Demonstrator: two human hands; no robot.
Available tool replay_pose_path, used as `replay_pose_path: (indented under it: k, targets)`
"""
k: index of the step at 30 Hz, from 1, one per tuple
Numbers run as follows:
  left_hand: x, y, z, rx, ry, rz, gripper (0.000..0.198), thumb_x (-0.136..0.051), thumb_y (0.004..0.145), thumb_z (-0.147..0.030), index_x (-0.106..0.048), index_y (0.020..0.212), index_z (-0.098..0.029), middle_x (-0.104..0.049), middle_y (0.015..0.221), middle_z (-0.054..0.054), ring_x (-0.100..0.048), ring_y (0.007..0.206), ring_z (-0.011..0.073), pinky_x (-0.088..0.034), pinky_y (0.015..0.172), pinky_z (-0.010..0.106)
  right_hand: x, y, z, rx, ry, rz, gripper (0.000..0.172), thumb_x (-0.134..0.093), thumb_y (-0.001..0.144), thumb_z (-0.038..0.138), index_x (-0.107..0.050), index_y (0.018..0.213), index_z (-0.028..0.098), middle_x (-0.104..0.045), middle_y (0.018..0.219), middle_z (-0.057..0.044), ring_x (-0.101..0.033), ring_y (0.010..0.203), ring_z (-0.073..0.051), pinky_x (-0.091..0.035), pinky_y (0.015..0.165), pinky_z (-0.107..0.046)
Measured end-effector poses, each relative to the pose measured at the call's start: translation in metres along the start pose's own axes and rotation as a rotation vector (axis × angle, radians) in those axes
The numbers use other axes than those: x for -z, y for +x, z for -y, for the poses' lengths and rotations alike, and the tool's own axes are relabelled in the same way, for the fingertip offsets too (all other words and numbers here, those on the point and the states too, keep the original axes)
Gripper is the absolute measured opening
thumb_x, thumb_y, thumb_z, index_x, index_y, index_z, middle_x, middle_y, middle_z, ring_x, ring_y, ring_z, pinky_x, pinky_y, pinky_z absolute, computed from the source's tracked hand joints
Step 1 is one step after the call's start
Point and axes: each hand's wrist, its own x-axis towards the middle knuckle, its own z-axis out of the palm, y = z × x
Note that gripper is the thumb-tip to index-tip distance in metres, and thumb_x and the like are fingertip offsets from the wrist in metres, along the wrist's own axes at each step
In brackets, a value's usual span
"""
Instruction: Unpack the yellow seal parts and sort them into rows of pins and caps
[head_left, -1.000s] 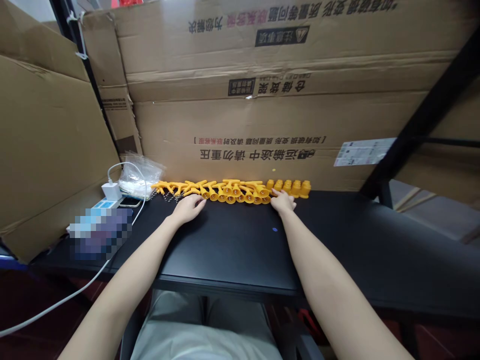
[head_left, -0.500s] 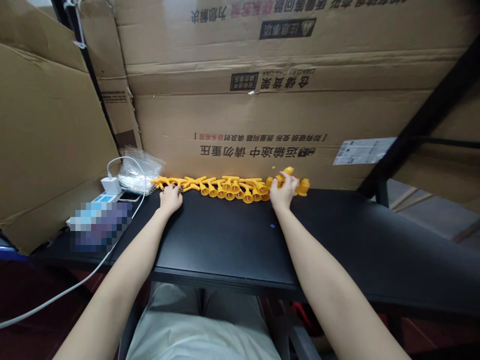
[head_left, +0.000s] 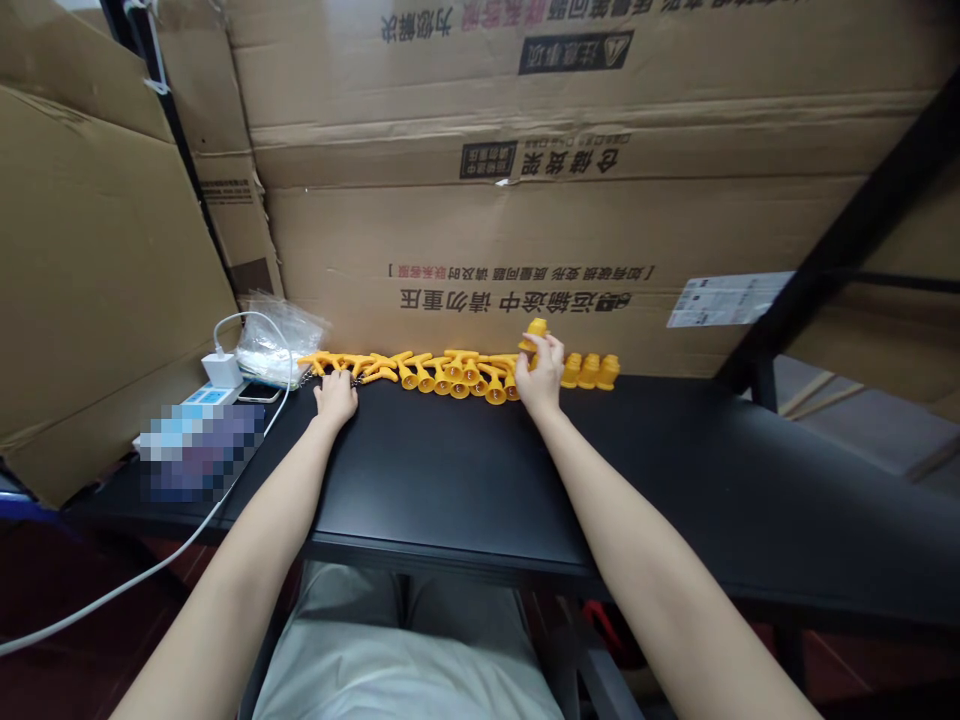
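Note:
My right hand [head_left: 541,380] is closed on a yellow bell-shaped cup [head_left: 535,331], raised above the row at the back of the table. To its right, several matching cups [head_left: 591,371] stand mouth down. My left hand [head_left: 336,400] rests at the left end of the row with its fingers curled in by the yellow branch-shaped pieces [head_left: 358,362]; what is under its fingertips is hidden. Small chains [head_left: 306,378] show beside it. Between my hands lie several yellow cone-mouthed pieces [head_left: 459,384], their openings facing me.
Cardboard [head_left: 465,230] walls the back of the black table [head_left: 442,470], with another sheet at the left. Clear plastic bags [head_left: 268,345], a phone [head_left: 259,393], a white charger [head_left: 222,370] and its cable [head_left: 161,565] lie at the left. A black frame post [head_left: 825,230] slants at the right.
My right hand has moved left and slightly up with the yellow cup, so the standing cups show more fully. My left hand has shifted a little to the left.

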Motion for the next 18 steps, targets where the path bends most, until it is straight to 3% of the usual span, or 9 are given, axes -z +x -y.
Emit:
replay_pose_path:
  k: [6, 18]
  targets:
    - [0.0023, 0.0011, 0.0023, 0.073, 0.000, -0.029, 0.025, -0.046, 0.086, -0.028, -0.061, 0.104, -0.020, -0.058, 0.118, 0.014, -0.049, 0.117, 0.0291, -0.041, 0.095, 0.049, 0.0007, -0.0039, 0.0031, 0.017, -0.010, 0.057, 0.037, -0.045, 0.078, 0.019, -0.058, 0.112, 0.022, -0.050, 0.121, -0.014, -0.050, 0.116, -0.027, -0.042, 0.093, -0.045]
    - [0.0053, 0.0022, 0.0002, 0.060, -0.172, -0.165, 0.021, -0.047, 0.088, -0.033, -0.064, 0.086, -0.020, -0.065, 0.105, 0.011, -0.057, 0.106, 0.0268, -0.042, 0.092, 0.046, 0.0025, -0.0052, 0.0056, 0.017, -0.023, 0.096, 0.037, -0.044, 0.079, 0.019, -0.059, 0.113, 0.022, -0.050, 0.122, -0.014, -0.049, 0.117, -0.027, -0.042, 0.093, -0.044]
